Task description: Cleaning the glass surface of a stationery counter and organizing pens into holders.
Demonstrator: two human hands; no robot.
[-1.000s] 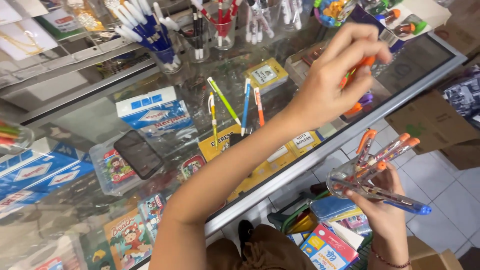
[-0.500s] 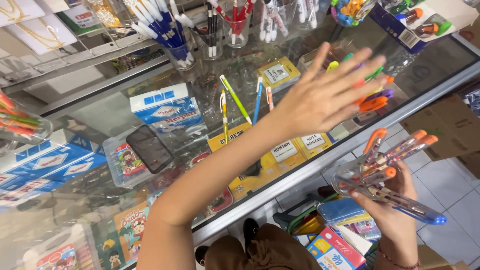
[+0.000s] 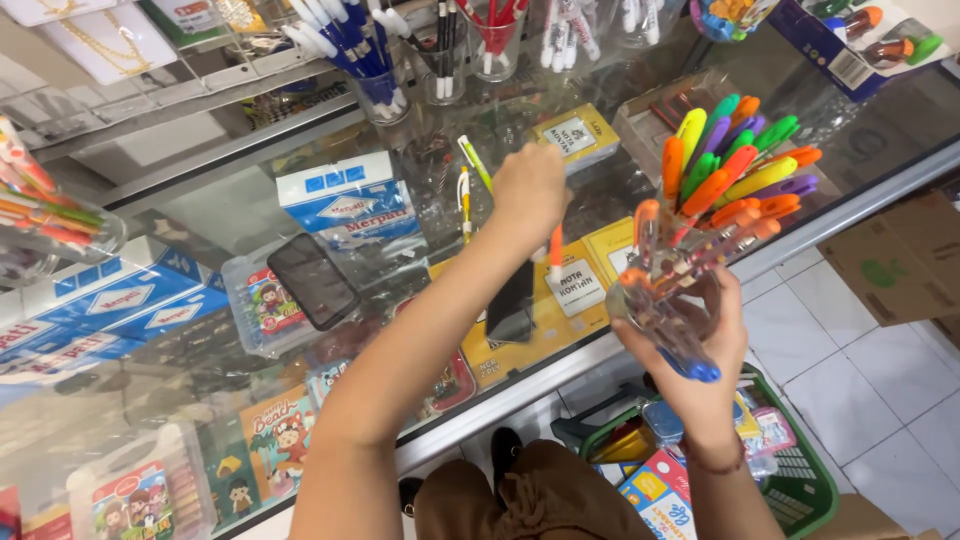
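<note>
While the left hand (image 3: 528, 190) rests fisted on the glass counter (image 3: 180, 390), its fingers are clamped on an orange-capped pen (image 3: 555, 250). The pen's long axis runs nearly straight toward the counter's near edge, with the orange end close to the fist and the white end pointing at that edge. It lies over a yellow notepad (image 3: 590, 275) seen through the glass. Beyond the fist, two loose pens (image 3: 470, 180) lie on the counter, both aligned roughly front to back.

The right hand (image 3: 700, 350) is just off the counter's near edge, closed around a bundle of clear pens (image 3: 680, 270). The bundle tilts up and away from the wrist; orange tips point toward the counter, and one blue cap points down at the palm. Just past the bundle, bright highlighters (image 3: 735, 165) fan out.
</note>
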